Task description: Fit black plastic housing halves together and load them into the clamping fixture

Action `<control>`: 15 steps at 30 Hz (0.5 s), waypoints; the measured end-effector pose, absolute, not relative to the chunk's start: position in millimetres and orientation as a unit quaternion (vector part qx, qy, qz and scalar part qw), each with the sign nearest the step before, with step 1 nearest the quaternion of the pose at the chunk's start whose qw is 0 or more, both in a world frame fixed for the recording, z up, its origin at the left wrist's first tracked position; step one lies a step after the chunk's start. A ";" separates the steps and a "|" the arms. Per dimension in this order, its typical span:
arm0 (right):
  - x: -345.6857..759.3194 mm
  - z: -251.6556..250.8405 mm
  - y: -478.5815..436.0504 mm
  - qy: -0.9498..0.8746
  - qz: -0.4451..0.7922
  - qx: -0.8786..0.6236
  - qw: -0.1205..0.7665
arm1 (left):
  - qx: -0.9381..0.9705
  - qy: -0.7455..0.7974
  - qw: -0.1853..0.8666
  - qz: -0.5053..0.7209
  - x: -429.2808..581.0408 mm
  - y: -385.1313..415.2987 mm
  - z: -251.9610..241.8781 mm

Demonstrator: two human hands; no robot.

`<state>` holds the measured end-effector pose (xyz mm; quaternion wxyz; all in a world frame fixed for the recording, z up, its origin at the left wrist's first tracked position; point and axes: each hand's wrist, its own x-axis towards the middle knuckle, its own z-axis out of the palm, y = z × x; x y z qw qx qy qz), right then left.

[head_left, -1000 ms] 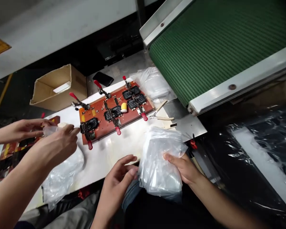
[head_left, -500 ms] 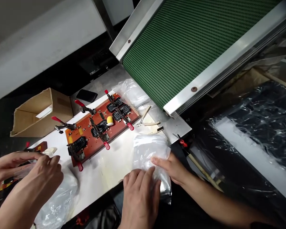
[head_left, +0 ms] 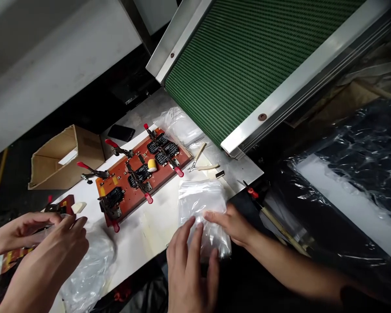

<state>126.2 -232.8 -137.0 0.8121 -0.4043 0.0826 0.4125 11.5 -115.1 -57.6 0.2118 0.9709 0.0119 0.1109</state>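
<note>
A stack of clear plastic bags (head_left: 198,200) lies at the near edge of the white table (head_left: 150,230), partly overhanging it. My left hand (head_left: 189,265) rests flat on the stack's near left corner, fingers stretched out and apart. My right hand (head_left: 231,226) holds the stack's right side, fingers laid over the top; its thumb is hidden. Behind the stack sits a red-brown jig board (head_left: 135,176) with red-handled toggle clamps, black parts and a small yellow-white piece (head_left: 152,164).
A co-worker's two hands (head_left: 52,241) handle something small at the left, over crumpled plastic (head_left: 87,269). An open cardboard box (head_left: 65,158), a dark phone (head_left: 120,131), small snips (head_left: 198,167), more bags (head_left: 179,124) and a green conveyor belt (head_left: 247,56) surround the table.
The bag stack has come down from my lap onto the table edge. My left hand has moved onto it and flattened. The co-worker's hands have drawn back to the left.
</note>
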 end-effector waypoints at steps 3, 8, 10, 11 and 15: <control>127.3 -139.0 -232.1 0.078 0.408 -0.413 0.810 | 0.971 -0.046 0.232 0.032 14.1 -120.2 -64.7; 128.5 -144.2 -243.7 0.072 0.437 -0.404 0.801 | 0.943 -0.106 0.317 0.003 22.9 -123.9 -49.3; 128.2 -146.2 -253.4 0.058 0.466 -0.389 0.792 | 0.945 -0.099 0.310 0.035 40.0 -109.4 -32.9; 128.1 -147.5 -259.1 0.048 0.480 -0.381 0.789 | 0.947 -0.092 0.303 0.057 53.6 -98.8 -24.5; 128.2 -152.8 -284.1 0.011 0.498 -0.428 0.754 | 0.962 -0.008 0.213 0.171 146.2 -48.7 -3.4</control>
